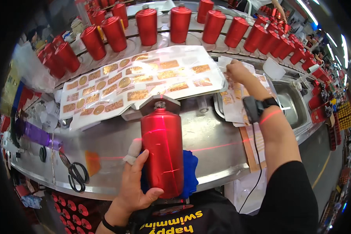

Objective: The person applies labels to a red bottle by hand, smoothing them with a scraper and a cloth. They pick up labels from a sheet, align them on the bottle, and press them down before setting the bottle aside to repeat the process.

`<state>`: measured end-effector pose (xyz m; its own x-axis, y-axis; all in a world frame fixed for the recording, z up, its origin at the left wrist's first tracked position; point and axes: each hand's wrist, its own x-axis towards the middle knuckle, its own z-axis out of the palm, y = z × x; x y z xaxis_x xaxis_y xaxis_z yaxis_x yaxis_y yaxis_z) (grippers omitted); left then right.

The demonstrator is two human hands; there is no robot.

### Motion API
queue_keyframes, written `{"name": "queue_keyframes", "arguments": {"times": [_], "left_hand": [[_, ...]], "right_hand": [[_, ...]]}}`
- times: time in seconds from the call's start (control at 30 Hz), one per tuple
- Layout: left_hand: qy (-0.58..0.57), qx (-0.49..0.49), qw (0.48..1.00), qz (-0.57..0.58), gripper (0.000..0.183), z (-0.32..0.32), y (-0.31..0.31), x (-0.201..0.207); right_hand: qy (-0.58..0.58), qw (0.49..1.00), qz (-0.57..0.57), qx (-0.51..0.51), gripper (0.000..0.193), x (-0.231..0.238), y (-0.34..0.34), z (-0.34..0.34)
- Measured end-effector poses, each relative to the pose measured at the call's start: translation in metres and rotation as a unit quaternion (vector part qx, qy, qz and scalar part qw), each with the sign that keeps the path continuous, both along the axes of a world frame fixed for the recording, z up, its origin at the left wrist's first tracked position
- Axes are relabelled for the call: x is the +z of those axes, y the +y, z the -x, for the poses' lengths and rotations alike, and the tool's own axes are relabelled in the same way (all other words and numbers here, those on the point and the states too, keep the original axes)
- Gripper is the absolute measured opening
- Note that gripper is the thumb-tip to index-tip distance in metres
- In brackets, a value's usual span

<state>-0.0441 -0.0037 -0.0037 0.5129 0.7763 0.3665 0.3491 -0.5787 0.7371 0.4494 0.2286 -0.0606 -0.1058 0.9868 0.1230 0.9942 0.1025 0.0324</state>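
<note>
My left hand [133,186] grips a glossy red bottle [162,152] by its lower left side. The bottle leans slightly, its metal threaded neck against a dark angled holder [148,105]; thin red light lines cross its front. One left finger is wrapped in white. Beneath the bottle shows a blue cloth [190,171]. At the right, my right hand [238,72] is closed in a pinch over a smaller stack of label sheets [232,103]; its fingertips are partly hidden. Beside it, a large white sheet of gold labels [140,80] lies on a sloped board.
Red bottles [147,27] stand in a curved row on a conveyor [132,45] beyond the sheets. On the steel table [206,136] lie black-handled scissors [77,175] and an orange piece [93,163], near a purple bottle [37,132]. A steel sink [288,103] is at right; a black cable [257,167] hangs by my right arm.
</note>
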Motion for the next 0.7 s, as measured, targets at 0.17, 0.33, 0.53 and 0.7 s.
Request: {"name": "queue_keyframes", "arguments": {"times": [0.17,0.33,0.53,0.7], "left_hand": [[0.057,-0.092,0.994,-0.01,0.121,-0.001,0.002,-0.006],[0.041,-0.01,0.998,-0.038,0.117,-0.005,-0.011,-0.025],[0.168,0.007,0.967,-0.192,0.109,-0.015,-0.008,0.007],[0.02,0.018,0.996,-0.081,0.117,-0.014,-0.004,-0.021]], "right_hand": [[0.095,0.978,-0.113,0.145,0.015,0.086,-0.079,0.045],[0.213,0.948,-0.092,0.218,0.014,0.16,-0.152,0.138],[0.287,0.91,0.0,0.299,0.012,0.213,-0.198,0.19],[0.253,0.912,-0.048,0.319,0.011,0.192,-0.198,0.207]]}}
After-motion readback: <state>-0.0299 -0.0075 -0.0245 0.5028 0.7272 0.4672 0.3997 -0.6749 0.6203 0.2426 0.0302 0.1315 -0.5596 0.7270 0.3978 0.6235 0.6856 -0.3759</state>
